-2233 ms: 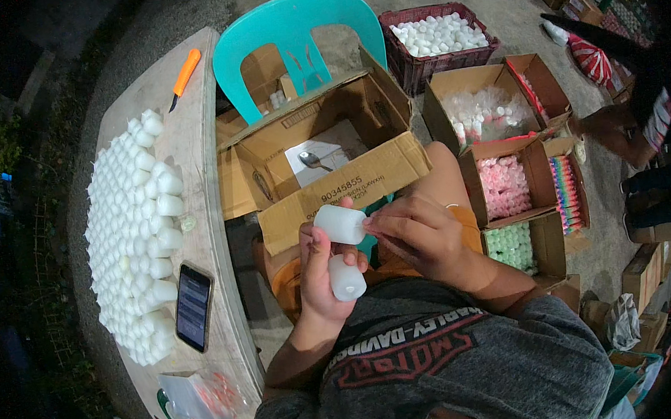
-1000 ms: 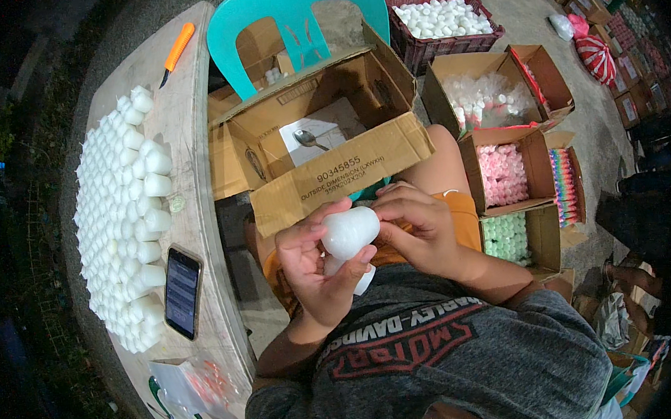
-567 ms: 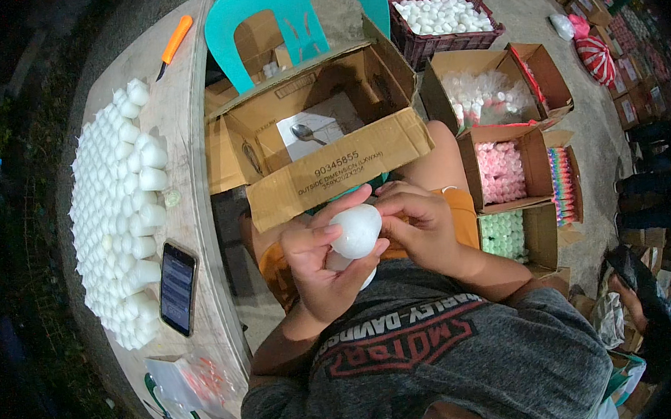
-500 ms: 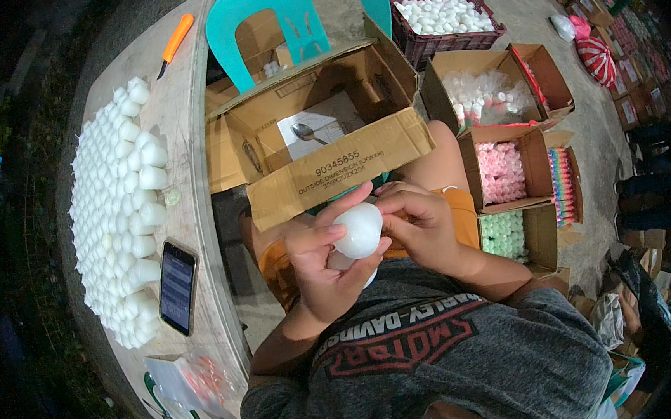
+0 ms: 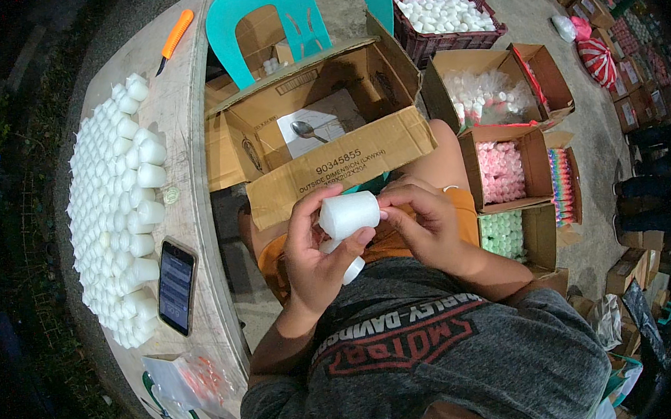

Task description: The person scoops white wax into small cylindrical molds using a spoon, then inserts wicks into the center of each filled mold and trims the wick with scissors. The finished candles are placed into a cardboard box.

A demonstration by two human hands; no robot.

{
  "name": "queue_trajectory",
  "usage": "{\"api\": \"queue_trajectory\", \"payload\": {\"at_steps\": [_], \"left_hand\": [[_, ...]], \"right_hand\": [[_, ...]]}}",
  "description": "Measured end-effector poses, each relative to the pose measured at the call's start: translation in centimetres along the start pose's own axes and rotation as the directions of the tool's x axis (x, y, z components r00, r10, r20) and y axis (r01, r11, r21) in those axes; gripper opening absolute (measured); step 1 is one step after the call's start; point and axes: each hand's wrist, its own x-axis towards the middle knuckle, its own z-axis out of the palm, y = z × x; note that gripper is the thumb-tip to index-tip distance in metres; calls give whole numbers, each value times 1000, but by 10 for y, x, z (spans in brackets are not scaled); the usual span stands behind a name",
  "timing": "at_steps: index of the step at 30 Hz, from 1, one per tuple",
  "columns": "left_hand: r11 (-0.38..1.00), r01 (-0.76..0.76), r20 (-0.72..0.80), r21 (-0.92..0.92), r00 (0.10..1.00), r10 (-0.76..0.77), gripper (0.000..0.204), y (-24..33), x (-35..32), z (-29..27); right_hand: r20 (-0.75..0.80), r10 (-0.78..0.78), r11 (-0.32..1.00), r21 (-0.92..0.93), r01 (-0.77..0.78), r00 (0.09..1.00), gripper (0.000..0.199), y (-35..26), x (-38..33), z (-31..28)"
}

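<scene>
Above my lap, my left hand (image 5: 314, 234) is closed around a white votive candle (image 5: 351, 211), which lies tilted on its side. A second white candle (image 5: 354, 270) shows beneath it, tucked in the same palm and partly hidden by the thumb. My right hand (image 5: 422, 217) pinches at the candle's right end with thumb and forefinger. What sits between those fingertips is too small to make out; it may be the wick. Just beyond both hands is an open cardboard box (image 5: 340, 158) with a spoon (image 5: 309, 131) lying on a white sheet inside.
On the left table (image 5: 191, 142) stand rows of white candles (image 5: 110, 217), a phone (image 5: 177, 287), an orange cutter (image 5: 175, 35) and a plastic bag (image 5: 199, 378). A teal chair (image 5: 226, 30) is behind the box. A crate (image 5: 409, 45) and boxes of pink (image 5: 502, 170) and green candles (image 5: 502, 234) stand right.
The upper candle has turned in my left hand, from its rounded end facing up to lying sideways. My right fingers have stayed at its right end.
</scene>
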Motion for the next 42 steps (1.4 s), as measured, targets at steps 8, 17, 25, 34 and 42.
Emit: {"api": "queue_trajectory", "payload": {"at_steps": [8, 17, 25, 34, 42], "left_hand": [[999, 16, 46, 40, 999, -18, 56, 2, 4, -3], [994, 58, -51, 91, 997, -53, 59, 3, 4, -8], [997, 53, -32, -60, 998, -55, 58, 7, 3, -2], [989, 128, -1, -69, 992, -129, 53, 3, -1, -1], [995, -69, 0, -67, 998, 69, 49, -6, 0, 2]], "right_hand": [[63, -173, 938, -293, 184, 983, 16, -2, 9, -7], [53, 28, 1000, 6, -29, 998, 13, -4, 6, 1], [94, 6, 1000, -23, -4, 996, 12, 1, 7, -6], [75, 7, 1000, 22, -9, 997, 9, -4, 6, 2], [160, -51, 998, -17, 55, 986, 13, -3, 6, 1]]}}
